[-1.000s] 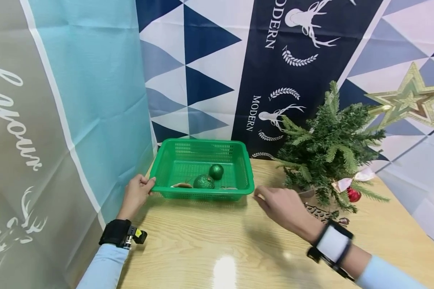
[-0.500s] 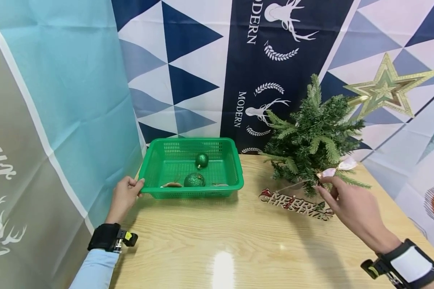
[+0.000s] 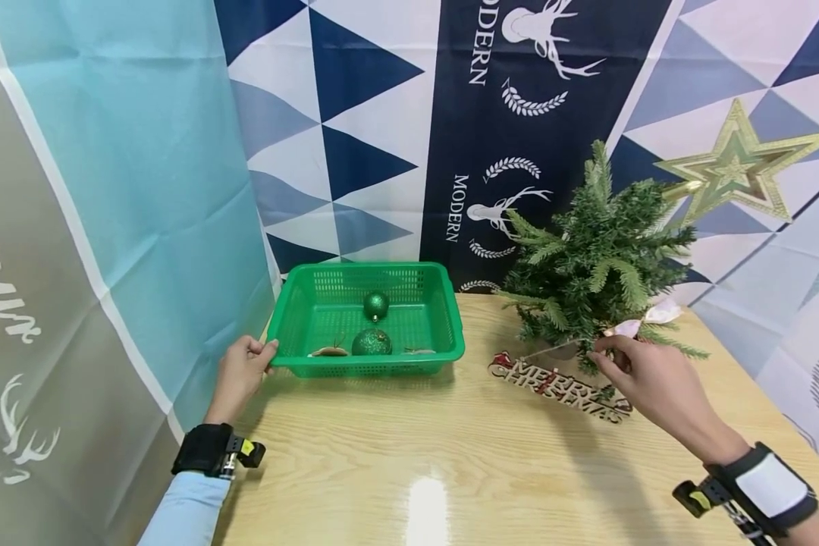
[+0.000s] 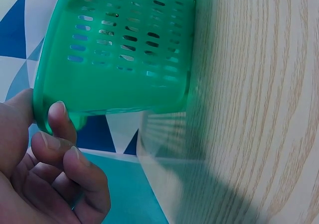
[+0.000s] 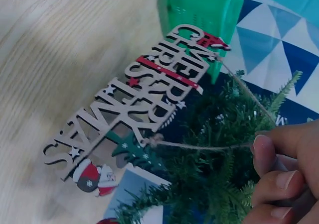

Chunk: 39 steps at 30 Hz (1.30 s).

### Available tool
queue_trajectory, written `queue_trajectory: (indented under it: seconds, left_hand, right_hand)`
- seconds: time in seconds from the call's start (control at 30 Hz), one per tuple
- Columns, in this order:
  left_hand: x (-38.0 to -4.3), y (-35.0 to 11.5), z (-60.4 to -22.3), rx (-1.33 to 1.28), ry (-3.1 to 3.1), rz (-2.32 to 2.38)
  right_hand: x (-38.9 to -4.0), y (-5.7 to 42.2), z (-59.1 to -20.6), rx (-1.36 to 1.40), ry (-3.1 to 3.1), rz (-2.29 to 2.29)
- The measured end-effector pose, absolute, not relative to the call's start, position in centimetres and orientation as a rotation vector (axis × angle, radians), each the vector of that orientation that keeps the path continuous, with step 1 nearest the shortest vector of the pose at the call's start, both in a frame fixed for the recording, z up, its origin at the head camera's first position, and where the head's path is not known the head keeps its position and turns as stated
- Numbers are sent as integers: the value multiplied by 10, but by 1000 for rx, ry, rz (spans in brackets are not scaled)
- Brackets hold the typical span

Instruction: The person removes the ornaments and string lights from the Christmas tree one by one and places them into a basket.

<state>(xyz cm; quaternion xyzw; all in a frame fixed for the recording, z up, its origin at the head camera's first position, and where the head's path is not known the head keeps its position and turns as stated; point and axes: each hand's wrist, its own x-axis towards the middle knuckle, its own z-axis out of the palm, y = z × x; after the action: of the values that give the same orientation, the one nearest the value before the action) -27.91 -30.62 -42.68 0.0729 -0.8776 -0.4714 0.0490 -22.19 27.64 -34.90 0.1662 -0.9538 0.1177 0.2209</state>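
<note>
In the head view my left hand (image 3: 240,373) pinches the left front corner of a green plastic basket (image 3: 368,362) between thumb and fingers. Two glittery green baubles, one larger bauble (image 3: 371,342) and one smaller bauble (image 3: 376,305), lie inside with a few flat pieces that are hard to make out. My right hand (image 3: 662,383) pinches the string (image 5: 214,147) of a wooden "Merry Christmas" sign (image 3: 553,388). That sign hangs tilted, its lettering facing me, in front of a small artificial Christmas tree (image 3: 594,250).
A gold star (image 3: 735,171) tops the tree, leaning right. A pale pink bow (image 3: 644,320) sits on a lower branch above my right hand. Patterned cloth (image 3: 362,114) hangs behind the wooden table (image 3: 355,455) and along its left side.
My right hand has moved right, from beside the basket to the front of the tree, bringing the sign's string along. My left hand keeps its hold on the basket. The head view has shifted.
</note>
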Motion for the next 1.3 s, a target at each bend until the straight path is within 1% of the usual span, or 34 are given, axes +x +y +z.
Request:
queue_trajectory:
  seconds: [0.17,0.3,0.57,1.03,1.3]
  left_hand:
    - [-279,-306,-426,225,-2674,-1426]
    - [-278,-306,-425,230,-2669,-1428]
    - [-278,-307,-426,226,-2660,-1423]
    - [-277,-305,-424,239,-2654,-1445]
    - [-277,-307,-427,234,-2653,-1456]
  right_hand:
    - [-224,275,-346,445,-2621,376]
    - [-222,273,-333,434,-2602,438]
    - [-213,268,-309,437,-2535,512]
    - [-190,254,-285,470,-2542,615]
    - [-186,250,-275,466,-2569,654]
